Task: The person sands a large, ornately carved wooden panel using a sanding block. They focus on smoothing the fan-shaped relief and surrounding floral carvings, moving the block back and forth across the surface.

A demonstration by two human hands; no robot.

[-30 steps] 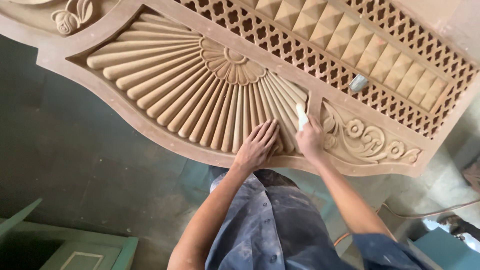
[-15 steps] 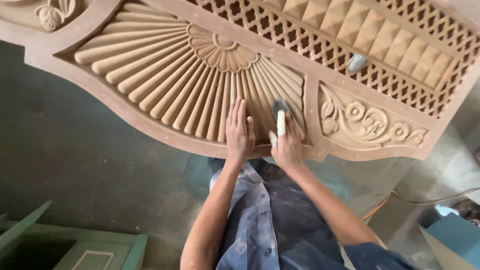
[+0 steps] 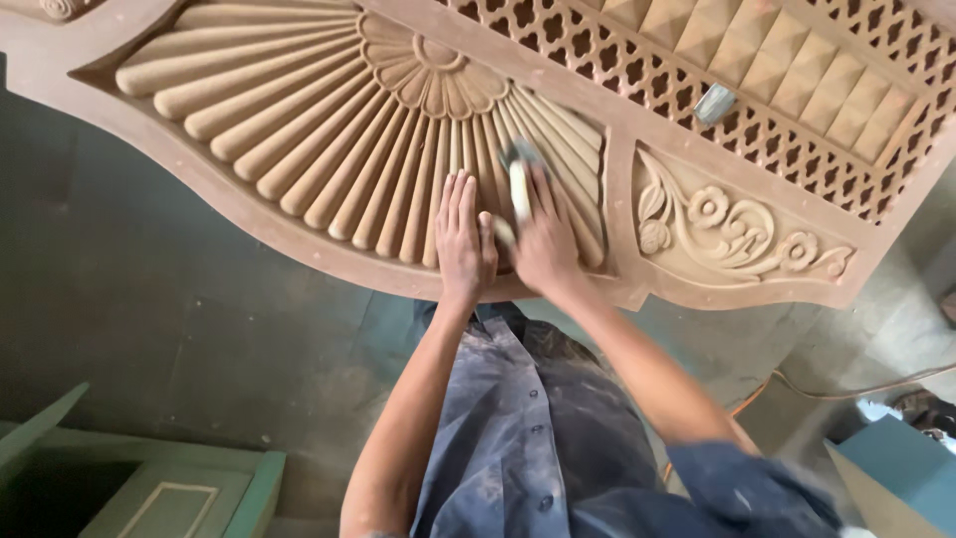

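Two hands lie side by side on the carved wooden panel (image 3: 299, 234): the left hand (image 3: 464, 244) lies flat, fingers straight and together, holding nothing. The right hand (image 3: 543, 239) grips a folded strip of sandpaper (image 3: 518, 184), fingers closed over it and pressing it into a groove of the fan carving (image 3: 329, 130). Right of those fingers sits a floral scroll (image 3: 727, 229); beyond the fingertips, a small grey block (image 3: 714, 103) rests on the lattice (image 3: 637, 75).

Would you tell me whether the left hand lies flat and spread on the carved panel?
Flat: the left hand rests palm-down on the fan-carved panel, fingers straight and close together.
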